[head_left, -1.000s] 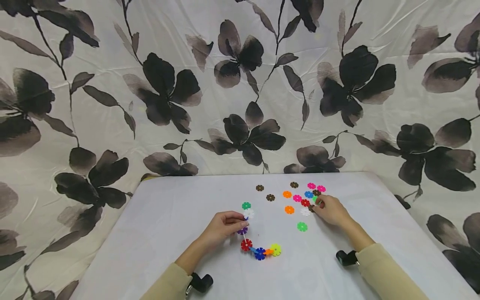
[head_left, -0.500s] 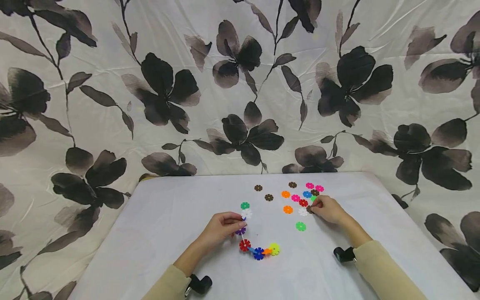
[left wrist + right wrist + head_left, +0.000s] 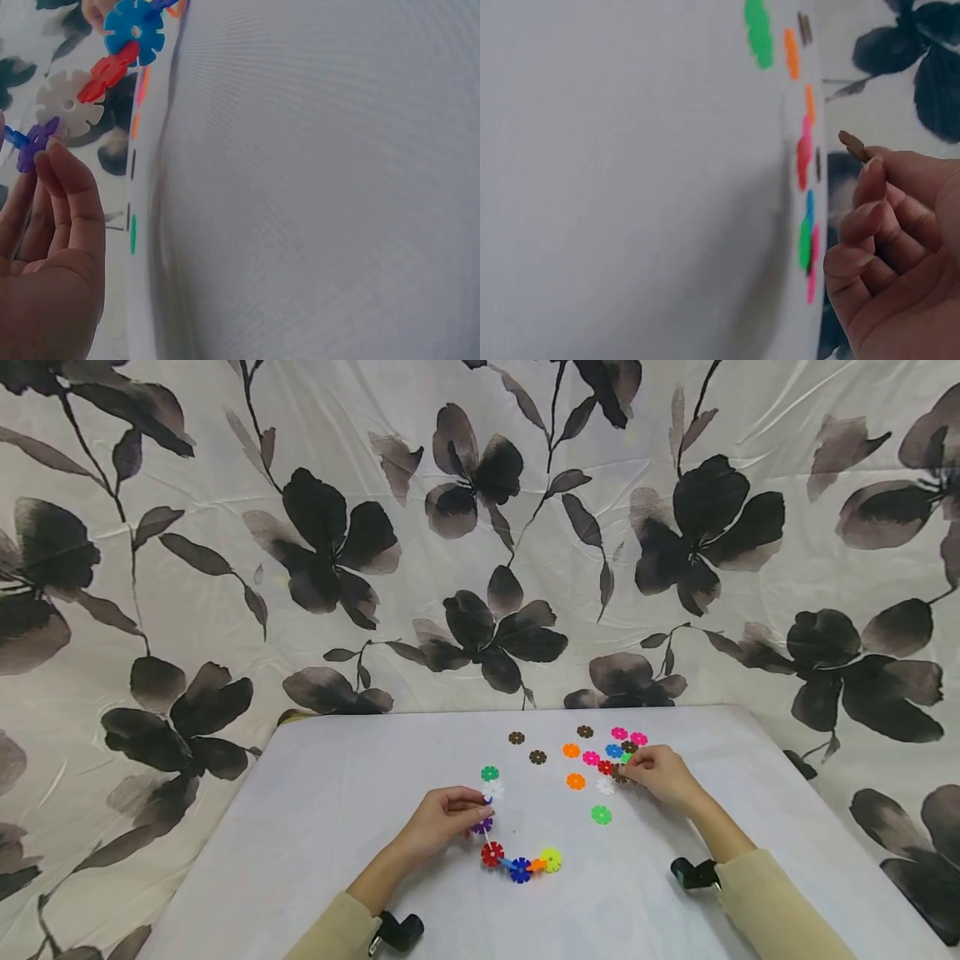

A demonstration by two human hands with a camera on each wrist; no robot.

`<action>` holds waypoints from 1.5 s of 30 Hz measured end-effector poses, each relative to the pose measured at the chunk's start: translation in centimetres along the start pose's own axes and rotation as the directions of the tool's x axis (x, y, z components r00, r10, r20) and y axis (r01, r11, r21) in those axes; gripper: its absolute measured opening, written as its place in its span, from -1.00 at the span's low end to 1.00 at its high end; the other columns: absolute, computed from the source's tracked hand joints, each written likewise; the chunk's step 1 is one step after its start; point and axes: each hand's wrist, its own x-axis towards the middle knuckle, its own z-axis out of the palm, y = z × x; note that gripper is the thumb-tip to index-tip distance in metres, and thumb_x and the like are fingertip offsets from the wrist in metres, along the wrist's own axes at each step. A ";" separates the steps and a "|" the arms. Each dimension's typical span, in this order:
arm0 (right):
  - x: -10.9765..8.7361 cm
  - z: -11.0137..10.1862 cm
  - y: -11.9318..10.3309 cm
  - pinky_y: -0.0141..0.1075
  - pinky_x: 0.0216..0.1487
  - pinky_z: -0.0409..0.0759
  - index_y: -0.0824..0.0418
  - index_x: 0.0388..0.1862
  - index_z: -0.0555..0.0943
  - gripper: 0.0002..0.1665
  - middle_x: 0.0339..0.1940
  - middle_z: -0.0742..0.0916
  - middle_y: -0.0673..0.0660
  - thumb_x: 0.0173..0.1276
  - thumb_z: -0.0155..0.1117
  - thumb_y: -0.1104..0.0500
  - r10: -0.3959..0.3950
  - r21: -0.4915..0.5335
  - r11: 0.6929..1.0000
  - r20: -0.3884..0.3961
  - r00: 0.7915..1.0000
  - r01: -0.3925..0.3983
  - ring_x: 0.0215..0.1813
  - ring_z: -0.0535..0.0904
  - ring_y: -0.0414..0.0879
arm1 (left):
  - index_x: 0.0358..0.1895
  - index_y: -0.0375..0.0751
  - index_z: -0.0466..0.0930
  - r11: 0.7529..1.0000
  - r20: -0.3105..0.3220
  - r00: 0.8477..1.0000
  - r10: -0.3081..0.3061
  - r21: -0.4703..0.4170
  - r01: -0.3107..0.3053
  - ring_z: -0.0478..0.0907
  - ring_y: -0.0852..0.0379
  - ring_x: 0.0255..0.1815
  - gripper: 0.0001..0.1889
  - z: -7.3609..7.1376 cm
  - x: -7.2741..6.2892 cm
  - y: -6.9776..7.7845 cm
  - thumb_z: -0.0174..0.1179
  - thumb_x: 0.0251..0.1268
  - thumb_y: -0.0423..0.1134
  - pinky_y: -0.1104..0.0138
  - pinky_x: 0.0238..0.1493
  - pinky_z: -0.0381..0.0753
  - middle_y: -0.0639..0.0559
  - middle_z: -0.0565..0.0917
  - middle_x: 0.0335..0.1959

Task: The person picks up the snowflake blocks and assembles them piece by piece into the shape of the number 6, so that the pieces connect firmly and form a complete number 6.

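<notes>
My left hand (image 3: pixel 442 818) pinches a chain of linked notched plastic discs between thumb and fingertips. In the left wrist view its fingers hold a purple disc (image 3: pixel 36 144), joined to a white disc (image 3: pixel 69 103), then red and blue ones. The chain curves below the hand past a red disc (image 3: pixel 492 854) and a dark blue disc (image 3: pixel 521 870) to a yellow disc (image 3: pixel 552 860). On the right, my right hand (image 3: pixel 663 775) pinches a brown disc (image 3: pixel 619 773) by its edge, as the right wrist view confirms. Fingers hide part of the purple disc.
Loose discs lie on the white table (image 3: pixel 360 777): orange (image 3: pixel 575 782), light green (image 3: pixel 602 815), white (image 3: pixel 606 786), pink (image 3: pixel 591 758), brown (image 3: pixel 537 757) and dark green (image 3: pixel 490 772) among them. A floral cloth (image 3: pixel 480 543) hangs behind the table.
My right hand has risen slightly with the brown disc, which now shows more of its face beyond the fingertips. My left hand stays nearly still with the chain.
</notes>
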 end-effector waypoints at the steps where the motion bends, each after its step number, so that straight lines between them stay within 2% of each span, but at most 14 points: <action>1: -0.1 0.1 -0.5 -0.30 -0.34 0.51 0.34 -0.26 0.67 -0.78 -0.43 0.72 0.15 0.45 0.36 0.16 -0.021 0.015 1.000 0.001 1.000 0.021 -0.35 0.50 -0.05 | 0.11 -0.37 0.63 1.000 0.007 1.000 0.003 0.001 -0.003 0.67 0.14 -0.19 -0.60 0.0 0.1 -0.1 0.37 0.38 -0.15 0.32 -0.24 0.70 -0.14 0.77 -0.05; 7: -0.7 1.1 -4.2 -0.27 -0.35 0.56 0.32 -0.20 0.70 -0.79 -0.37 0.74 0.31 0.47 0.35 0.15 -0.114 0.152 0.983 0.088 0.990 0.099 -0.34 0.55 0.05 | 0.13 -0.36 0.62 0.999 0.041 0.999 0.032 0.007 -0.032 0.68 0.12 -0.19 -0.58 0.4 0.7 -0.4 0.36 0.39 -0.12 0.25 -0.18 0.74 -0.11 0.77 -0.08; 11: -1.2 2.6 -6.8 -0.29 -0.42 0.55 0.31 -0.20 0.71 -0.79 -0.40 0.72 0.30 0.48 0.34 0.15 -0.182 0.231 0.962 0.155 0.971 0.143 -0.39 0.53 0.10 | 0.12 -0.36 0.62 0.999 0.048 0.998 0.034 0.008 -0.035 0.70 0.11 -0.18 -0.58 0.7 0.9 -0.2 0.36 0.39 -0.11 0.25 -0.17 0.75 -0.10 0.78 -0.09; 14: -1.7 4.0 -8.4 -0.32 -0.45 0.54 0.31 -0.21 0.72 -0.76 -0.46 0.72 0.21 0.49 0.33 0.12 -0.205 0.262 0.953 0.186 0.961 0.152 -0.43 0.52 0.08 | 0.13 -0.40 0.60 0.999 0.051 0.998 0.041 0.012 -0.041 0.71 0.11 -0.17 -0.57 1.1 1.0 -0.1 0.35 0.40 -0.12 0.25 -0.17 0.75 -0.12 0.78 -0.09; 19: -2.1 6.0 -10.4 -0.34 -0.44 0.53 0.30 -0.25 0.72 -0.70 -0.49 0.71 0.15 0.50 0.32 0.07 -0.162 0.322 0.943 0.213 0.964 0.088 -0.49 0.51 -0.05 | 0.11 -0.40 0.61 0.999 0.047 0.998 0.043 0.004 -0.044 0.72 0.12 -0.15 -0.61 1.6 1.0 0.2 0.35 0.40 -0.17 0.25 -0.18 0.75 -0.15 0.78 -0.07; 26: -2.0 7.7 -11.4 -0.36 -0.46 0.47 0.36 -0.29 0.70 -0.70 -0.55 0.68 0.09 0.51 0.29 0.12 -0.102 0.391 0.920 0.168 0.980 0.028 -0.54 0.45 -0.12 | 0.08 -0.40 0.62 0.999 0.047 0.998 0.050 -0.009 -0.050 0.71 0.15 -0.19 -0.65 2.0 0.8 0.4 0.36 0.39 -0.22 0.25 -0.20 0.74 -0.13 0.79 -0.10; 31: -2.1 8.2 -11.9 -0.37 -0.46 0.47 0.40 -0.31 0.68 -0.70 -0.58 0.66 0.07 0.50 0.26 0.16 -0.059 0.420 0.907 0.161 0.985 -0.014 -0.55 0.44 -0.13 | 0.07 -0.39 0.62 0.999 0.043 0.998 0.051 -0.012 -0.050 0.71 0.15 -0.21 -0.66 1.9 0.7 0.3 0.37 0.38 -0.23 0.25 -0.22 0.74 -0.11 0.78 -0.11; 36: -2.2 8.4 -12.3 -0.37 -0.44 0.50 0.37 -0.34 0.69 -0.71 -0.58 0.65 0.07 0.50 0.24 0.17 -0.016 0.413 0.909 0.165 0.986 -0.055 -0.53 0.45 -0.12 | 0.08 -0.41 0.61 0.998 0.050 0.997 0.067 -0.015 -0.067 0.70 0.16 -0.23 -0.66 2.0 0.8 0.2 0.36 0.38 -0.25 0.22 -0.24 0.74 -0.10 0.78 -0.11; 45: -2.3 8.7 -12.4 -0.40 -0.48 0.47 0.30 -0.42 0.68 -0.70 -0.62 0.62 0.06 0.51 0.24 0.18 0.004 0.430 0.900 0.146 0.989 -0.067 -0.56 0.43 -0.14 | 0.12 -0.35 0.66 0.996 0.007 0.996 0.093 0.011 -0.093 0.64 0.21 -0.32 -0.68 2.2 0.9 0.1 0.31 0.44 -0.22 0.36 -0.32 0.66 -0.21 0.75 -0.04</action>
